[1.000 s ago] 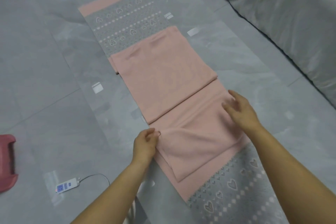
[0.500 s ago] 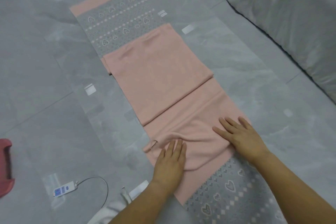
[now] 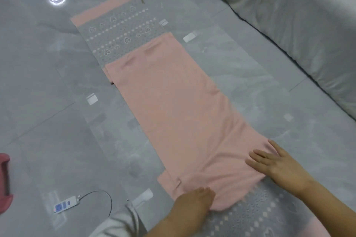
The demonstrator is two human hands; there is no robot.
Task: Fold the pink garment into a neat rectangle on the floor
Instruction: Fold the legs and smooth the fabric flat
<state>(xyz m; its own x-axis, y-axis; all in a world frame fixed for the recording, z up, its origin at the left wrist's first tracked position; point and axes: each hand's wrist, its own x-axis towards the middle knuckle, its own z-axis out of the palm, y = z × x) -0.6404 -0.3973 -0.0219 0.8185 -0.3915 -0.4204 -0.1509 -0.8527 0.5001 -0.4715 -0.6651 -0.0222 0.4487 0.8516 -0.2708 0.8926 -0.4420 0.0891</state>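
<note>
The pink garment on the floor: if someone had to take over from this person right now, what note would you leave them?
Left hand: flat, palm down on the near edge of the folded flap, gripping nothing.
Right hand: flat, fingers spread on the flap's right side, gripping nothing.
Pink garment: a long strip on the grey floor, with a heart-patterned grey band at the far end and another nearest the person.
Done: two pink flaps laid over the middle.
Left: smooth them, then fold the length into a rectangle.
</note>
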